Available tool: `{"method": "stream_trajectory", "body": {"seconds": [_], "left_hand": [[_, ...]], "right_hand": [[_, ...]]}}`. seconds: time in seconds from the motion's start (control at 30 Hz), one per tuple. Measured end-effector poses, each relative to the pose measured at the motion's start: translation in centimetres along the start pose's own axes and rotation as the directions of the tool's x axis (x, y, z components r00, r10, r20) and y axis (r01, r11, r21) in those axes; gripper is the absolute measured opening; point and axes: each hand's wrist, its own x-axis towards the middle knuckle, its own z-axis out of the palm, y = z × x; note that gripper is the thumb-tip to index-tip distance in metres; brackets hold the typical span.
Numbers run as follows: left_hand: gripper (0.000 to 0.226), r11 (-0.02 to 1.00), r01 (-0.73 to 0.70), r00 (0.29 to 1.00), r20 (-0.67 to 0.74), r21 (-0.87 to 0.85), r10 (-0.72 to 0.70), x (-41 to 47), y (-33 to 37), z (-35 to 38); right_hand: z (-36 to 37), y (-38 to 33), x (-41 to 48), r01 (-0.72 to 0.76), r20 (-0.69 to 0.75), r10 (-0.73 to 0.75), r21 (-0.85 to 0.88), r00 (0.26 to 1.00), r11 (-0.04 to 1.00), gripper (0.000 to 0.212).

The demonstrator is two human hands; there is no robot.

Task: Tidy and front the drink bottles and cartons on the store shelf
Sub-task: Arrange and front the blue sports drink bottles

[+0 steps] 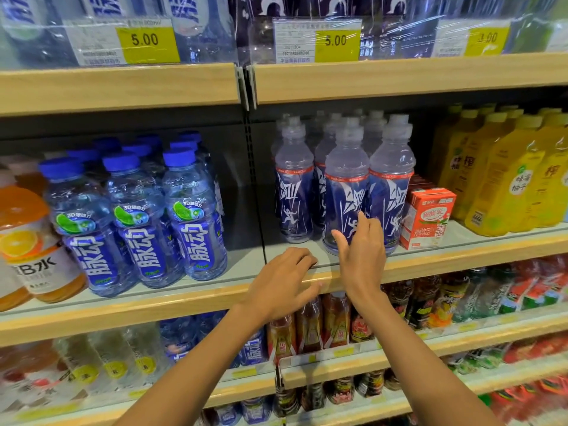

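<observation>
Bottle point(345, 186) stands upright just beyond your right hand point(362, 250), fingers spread, grasping nothing; left hand point(285, 278), farther off, rests loose on shelf lip point(430, 262) left of the bottle.

A light wood-edged store shelf with a pale grey deck point(445, 261) is shown. On it, from the left, are stood orange juice bottles with white labels point(27, 238), clear blue-capped water bottles with blue labels point(138, 222), clear-capped bottles with dark blue labels point(345, 192), small red-and-white drink cartons point(428, 216) just beside them, and yellow plastic bottles point(504, 179). All are set upright in rows.
</observation>
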Motion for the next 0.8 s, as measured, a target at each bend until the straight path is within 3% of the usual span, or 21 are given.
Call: {"method": "stream_trajectory", "body": {"seconds": [0.07, 0.1, 0.17, 0.23, 0.3, 0.4, 0.5, 0.6, 0.8], "left_hand": [[0.032, 0.955, 0.114, 0.979, -0.130, -0.273, -0.154, 0.3, 0.4, -1.0], [0.025, 0.887, 0.158, 0.928, -0.243, -0.435, -0.284, 0.6, 0.3, -1.7], [0.018, 0.712, 0.211, 0.725, -0.382, -0.670, -0.574, 1.9, -0.9, -3.1], [0.016, 0.507, 0.281, 0.556, -0.292, -0.815, -0.778, 4.3, -2.9, -4.1], [0.020, 0.394, 0.306, 0.506, -0.202, -0.866, -0.838, 7.2, -4.7, -4.4], [0.034, 0.345, 0.379, 0.535, -0.100, -0.859, -0.839, 10.5, -6.8, -3.8], [0.038, 0.372, 0.376, 0.681, -0.019, -0.849, -0.732, 11.4, -7.8, -2.7], [0.034, 0.306, 0.279, 0.782, 0.031, -0.910, -0.622, 11.4, -8.3, -1.8], [0.037, 0.304, 0.226, 0.823, 0.015, -0.925, -0.568, 11.6, -9.7, -1.6]], "right_hand": [[-0.5, -0.1, -0.3, 0.004, -0.058, -0.003, 0.015, 0.998, 1.000, 0.054], [-0.7, -0.2, -0.8, 0.035, -0.118, -0.030, 0.036, 0.993, 0.999, 0.050], [-0.9, -0.7, -1.8, 0.174, -0.235, -0.146, 0.099, 0.961, 0.980, 0.041], [-0.5, -1.8, -2.4, 0.272, -0.182, -0.236, 0.202, 0.954, 0.941, 0.041], [0.2, -3.3, -1.9, 0.212, -0.025, -0.214, 0.285, 0.977, 0.935, 0.049], [2.0, -5.1, -0.4, 0.151, 0.078, -0.171, 0.213, 0.982, 0.965, 0.056], [3.5, -5.9, 1.1, 0.080, 0.126, -0.089, 0.079, 0.988, 0.994, 0.058], [4.4, -6.5, 2.5, -0.045, 0.169, 0.042, 0.011, 0.985, 0.999, 0.064], [5.4, -7.4, 3.2, -0.072, 0.174, 0.077, -0.035, 0.982, 0.997, 0.057]]}}
